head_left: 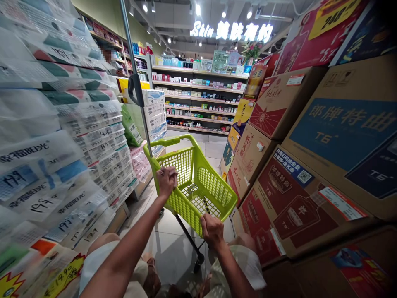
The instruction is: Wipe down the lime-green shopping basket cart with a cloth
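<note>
A lime-green plastic shopping cart [217, 188] stands in front of me, turned at an angle, and its lattice basket shows only bare mesh. My left hand [166, 180] is closed over the near left part of the basket rim. Further right along the same near side, my right hand [212, 228] grips the rim with curled fingers. A grey metal pole [144, 124] with a dark plastic clip rises from the cart's left corner. Below the basket, a dark leg ends in a caster wheel [199, 261] on the tiles.
Stacked white tissue packs [102, 140] line the left side closely. Printed cardboard cartons [297, 198] are piled high along the right. Across the aisle's far end stand shelves [198, 87] of small boxed and bottled goods. A person [108, 54] is partly visible behind the left stacks.
</note>
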Demonstrator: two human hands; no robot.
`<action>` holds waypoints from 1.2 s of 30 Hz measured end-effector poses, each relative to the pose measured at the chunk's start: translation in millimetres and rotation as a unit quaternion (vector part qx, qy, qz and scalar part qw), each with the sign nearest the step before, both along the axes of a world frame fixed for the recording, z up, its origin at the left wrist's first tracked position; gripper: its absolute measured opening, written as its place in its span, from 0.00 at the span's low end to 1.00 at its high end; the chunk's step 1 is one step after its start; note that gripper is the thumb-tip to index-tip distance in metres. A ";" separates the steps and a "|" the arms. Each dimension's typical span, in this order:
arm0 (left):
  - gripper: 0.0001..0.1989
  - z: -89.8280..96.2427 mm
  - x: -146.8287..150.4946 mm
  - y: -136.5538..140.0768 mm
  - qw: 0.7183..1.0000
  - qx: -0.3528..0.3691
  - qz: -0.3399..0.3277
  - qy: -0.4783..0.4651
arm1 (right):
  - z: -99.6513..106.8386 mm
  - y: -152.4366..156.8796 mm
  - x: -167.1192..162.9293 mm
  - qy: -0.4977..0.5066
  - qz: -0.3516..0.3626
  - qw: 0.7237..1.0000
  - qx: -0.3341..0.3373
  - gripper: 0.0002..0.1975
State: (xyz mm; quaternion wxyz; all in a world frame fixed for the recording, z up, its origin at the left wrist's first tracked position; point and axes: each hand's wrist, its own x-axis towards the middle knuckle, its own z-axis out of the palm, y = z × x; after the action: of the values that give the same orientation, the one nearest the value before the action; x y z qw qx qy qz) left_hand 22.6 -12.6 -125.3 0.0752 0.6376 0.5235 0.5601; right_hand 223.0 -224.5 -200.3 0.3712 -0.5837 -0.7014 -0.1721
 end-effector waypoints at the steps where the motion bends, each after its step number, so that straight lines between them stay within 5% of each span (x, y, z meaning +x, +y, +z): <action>1: 0.13 8.8 -9.0 15.4 0.999 -0.002 0.037 -0.013 | -2.5 2.2 0.4 -0.001 0.002 1.000 0.013 0.23; 5: 0.13 2.4 -25.8 30.5 0.991 0.007 0.118 -0.060 | -5.0 8.7 10.5 -0.007 0.000 1.000 0.027 0.24; 10: 0.10 -75.2 -11.6 -25.6 0.993 -0.023 0.024 -0.114 | -2.7 13.3 17.8 0.002 -0.005 1.000 0.024 0.23; 12: 0.10 -90.6 -14.3 -34.0 0.987 -0.033 0.042 -0.149 | -2.8 15.0 19.4 -0.002 0.001 1.000 0.024 0.22; 16: 0.15 -56.1 -46.9 1.9 0.961 -0.006 0.169 -0.219 | -3.9 17.0 22.6 -0.015 0.014 1.000 0.021 0.21; 20: 0.18 -11.2 -67.1 36.5 0.955 0.002 0.207 -0.213 | -6.2 17.9 22.1 -0.012 0.023 0.999 0.020 0.19; 27: 0.17 -55.0 -39.1 -4.1 0.981 -0.030 0.152 -0.122 | -6.9 19.7 18.7 -0.003 0.042 0.999 -0.001 0.17; 33: 0.22 -37.6 -47.8 -2.1 0.970 -0.022 0.207 -0.128 | -5.2 19.0 19.3 -0.009 0.047 0.999 -0.014 0.18; 36: 0.20 -54.2 -41.7 -19.2 0.981 -0.013 0.171 -0.093 | -6.2 19.0 18.4 -0.011 0.046 0.999 -0.009 0.18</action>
State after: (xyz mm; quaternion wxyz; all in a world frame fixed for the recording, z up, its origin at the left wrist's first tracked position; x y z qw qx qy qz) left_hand -19.1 -31.8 -179.5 0.0347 0.4826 0.6229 0.6147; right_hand 241.4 -205.6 -206.5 0.3662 -0.5520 -0.7329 -0.1551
